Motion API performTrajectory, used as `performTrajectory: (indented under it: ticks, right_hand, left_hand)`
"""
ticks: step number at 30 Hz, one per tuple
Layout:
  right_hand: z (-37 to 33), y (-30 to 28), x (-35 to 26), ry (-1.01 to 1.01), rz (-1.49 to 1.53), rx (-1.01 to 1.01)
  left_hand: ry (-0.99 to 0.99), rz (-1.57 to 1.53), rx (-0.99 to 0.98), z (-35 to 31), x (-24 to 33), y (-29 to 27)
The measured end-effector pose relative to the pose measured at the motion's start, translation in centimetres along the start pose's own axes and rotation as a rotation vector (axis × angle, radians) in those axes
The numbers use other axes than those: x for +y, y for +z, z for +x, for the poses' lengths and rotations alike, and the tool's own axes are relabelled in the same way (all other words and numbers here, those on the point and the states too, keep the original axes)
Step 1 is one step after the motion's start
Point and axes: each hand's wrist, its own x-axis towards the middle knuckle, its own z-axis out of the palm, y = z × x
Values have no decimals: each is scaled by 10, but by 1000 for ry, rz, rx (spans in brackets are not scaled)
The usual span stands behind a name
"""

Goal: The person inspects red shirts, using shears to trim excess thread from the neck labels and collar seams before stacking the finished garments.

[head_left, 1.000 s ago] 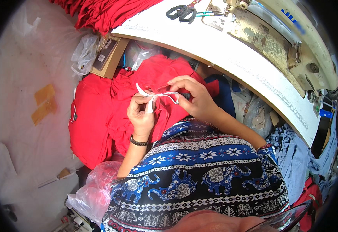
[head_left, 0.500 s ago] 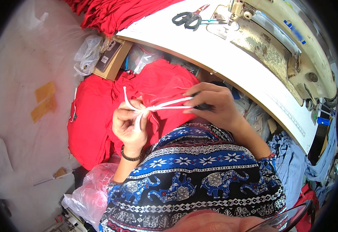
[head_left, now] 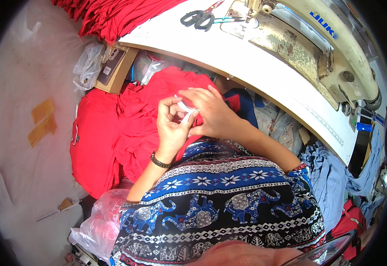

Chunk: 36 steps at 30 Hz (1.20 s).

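My left hand (head_left: 174,127) pinches a white drawstring or narrow cord (head_left: 184,106) between thumb and fingers; a dark bracelet circles that wrist. Right beside it, my right hand (head_left: 212,113) is closed at the same white cord, its fingers bent over and partly covering it. Both hands meet above red fabric (head_left: 158,91) heaped on my lap. Whether the cord is joined to the red fabric is hidden by my fingers.
Beyond my hands a white table (head_left: 176,32) carries a sewing machine (head_left: 302,48), black-handled scissors (head_left: 198,18) and a red fabric pile (head_left: 109,17). Below its edge lie a cardboard box (head_left: 121,71) and plastic bags (head_left: 89,66). Blue cloth (head_left: 324,177) hangs at right.
My right hand has come in leftward to meet my left hand, which moved slightly right and up. The cord stretched between them is now bunched at the fingers. The whole view has shifted slightly.
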Motion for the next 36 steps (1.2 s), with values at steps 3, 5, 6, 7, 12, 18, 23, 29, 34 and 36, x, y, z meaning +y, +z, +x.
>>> performTrajectory:
  ticks: [3,5,6,7,12,18,23,29,34,36]
  right_hand:
    - [10,16,6,19,90,-2]
    - [13,18,8,21,113,-14]
    - [13,19,7,26,111,4]
    - [12,20,5,32,109,23]
    - [-1,19,8,88,37,115]
    - [-15,2,4,137,42,176]
    - [-17,-4,9,167,264,158]
    - [-29,12,30,439,797,157]
    - [-29,7,32,328,784,113]
    - [-33,8,32,426,809,136]
  left_hand:
    - [-21,-48,28,2,13,0]
    - [0,5,26,0,14,-3]
    - [10,31,25,0,15,-3]
    - [0,19,18,0,16,-4]
    - [-26,-38,-16,6,24,-1]
    - [-80,-115,-30,8,10,-1]
    - [-78,-93,-50,7,3,0]
    - [-63,-125,-64,7,-2,13]
    - [-37,-56,-30,1,-12,11]
    - [-94,-122,-75,3,-12,12]
